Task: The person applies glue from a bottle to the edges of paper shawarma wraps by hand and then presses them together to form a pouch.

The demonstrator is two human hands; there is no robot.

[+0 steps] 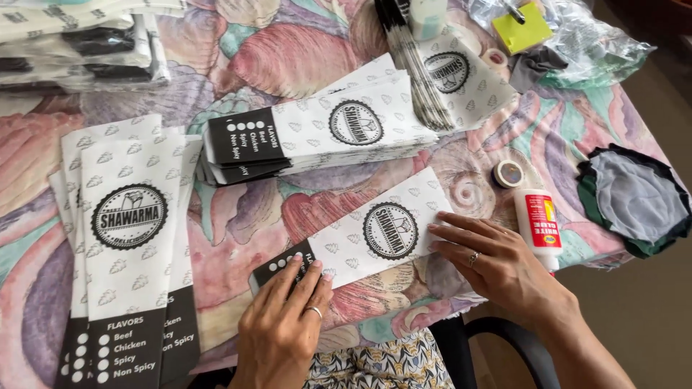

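both hands lie flat and open, gripping nothing: the left hand [285, 317] presses its fingertips on the black end of a long white paper bag [360, 238], and the right hand [494, 263] rests its fingers on the bag's other end. the bag lies slantwise on the flowered tablecloth [238, 223], close to the near edge. at three o'clock from the right hand, just beside it, lies a white glue bottle [539, 223] with a red label. at nine o'clock from the left hand sits a stack of the same bags [126, 238]. at twelve o'clock from the bag lies another pile of bags [317, 137]. a tape roll [508, 173] sits at one o'clock, and dark cloth pieces [634, 198] lie farther right.
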